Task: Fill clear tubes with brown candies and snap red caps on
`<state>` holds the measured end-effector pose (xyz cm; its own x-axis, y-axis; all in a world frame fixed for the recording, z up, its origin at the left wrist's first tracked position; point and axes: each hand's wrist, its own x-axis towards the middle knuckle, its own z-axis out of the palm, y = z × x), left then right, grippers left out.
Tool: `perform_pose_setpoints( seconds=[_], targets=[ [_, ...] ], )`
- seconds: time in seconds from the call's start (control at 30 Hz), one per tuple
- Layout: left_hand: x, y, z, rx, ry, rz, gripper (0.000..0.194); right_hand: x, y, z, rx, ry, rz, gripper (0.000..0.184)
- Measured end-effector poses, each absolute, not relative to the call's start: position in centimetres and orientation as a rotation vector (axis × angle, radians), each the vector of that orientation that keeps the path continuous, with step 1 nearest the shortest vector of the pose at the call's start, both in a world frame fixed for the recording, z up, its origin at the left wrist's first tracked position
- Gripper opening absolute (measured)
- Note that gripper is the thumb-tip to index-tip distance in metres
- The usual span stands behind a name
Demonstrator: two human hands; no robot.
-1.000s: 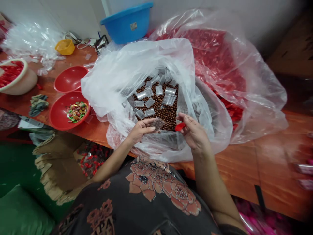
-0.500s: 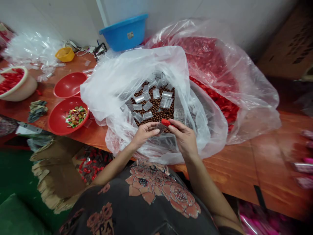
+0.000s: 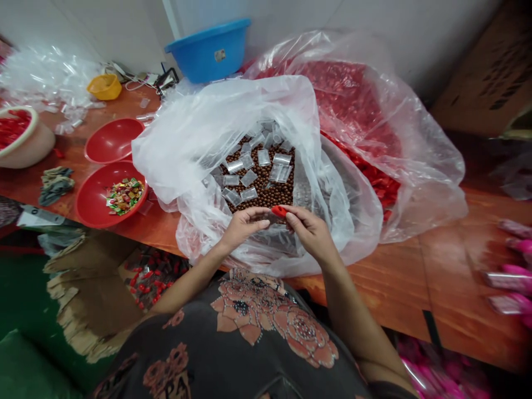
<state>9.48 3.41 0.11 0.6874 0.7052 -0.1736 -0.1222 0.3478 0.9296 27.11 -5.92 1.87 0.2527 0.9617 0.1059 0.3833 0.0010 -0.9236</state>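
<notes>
My left hand [image 3: 246,224] pinches a small clear plastic container [image 3: 274,218] with something dark inside, partly hidden by the fingers. Against its right end, my right hand [image 3: 310,230] grips a red plastic cap [image 3: 279,211] between thumb and fingers. Both hands are over the near side of an open, whitish plastic bag [image 3: 286,91]. Inside the bag lie many brown balls [image 3: 266,183], with several clear containers [image 3: 248,178] scattered on top.
Behind the bag at right, another clear bag holds red pieces [image 3: 382,191]. To the left are two red bowls [image 3: 114,141], one with wrapped sweets [image 3: 124,195], and a white tub [image 3: 35,147]. A blue basin [image 3: 210,52] stands behind. A cardboard box [image 3: 95,277] sits below the table edge.
The right hand has tilted the red cap and shifted slightly left, closer to the left hand. The left hand keeps its pinch. The whole view has moved a little.
</notes>
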Motion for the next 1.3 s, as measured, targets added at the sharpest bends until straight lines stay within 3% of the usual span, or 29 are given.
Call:
perform_pose_setpoints(
  seconds=[0.23,0.47,0.63,0.83,1.03,1.2,1.3],
  targets=[
    [9.6,3.0,-0.3,1.095,0.664,0.596,0.041,27.3,-5.7,2.0,-1.660,-1.813,0.258,0.037],
    [9.3,2.5,-0.5,1.265,0.734,0.654,0.039,27.1,-6.2,1.7,-1.687,-1.904,0.072,0.039],
    [9.0,2.5,0.7,1.367,0.741,0.652,0.035,26.8,-6.9,1.7,-1.680,-1.910,0.009,0.040],
    [10.0,1.6,-0.3,1.167,0.679,0.650,0.042,26.6,-6.8,1.1,-1.630,-1.928,0.042,0.044],
    [11.2,1.2,-0.8,0.979,0.729,0.726,0.049,26.5,-6.1,-0.1,-1.597,-2.027,-0.029,0.069],
    [11.7,1.6,0.4,0.804,0.823,0.522,0.071,25.6,-5.7,-0.1,-1.630,-2.040,-0.142,0.057],
    [12.0,1.4,0.6,0.781,0.829,0.487,0.066,25.1,-5.4,0.1,-1.656,-2.071,-0.166,0.057]
  ],
)
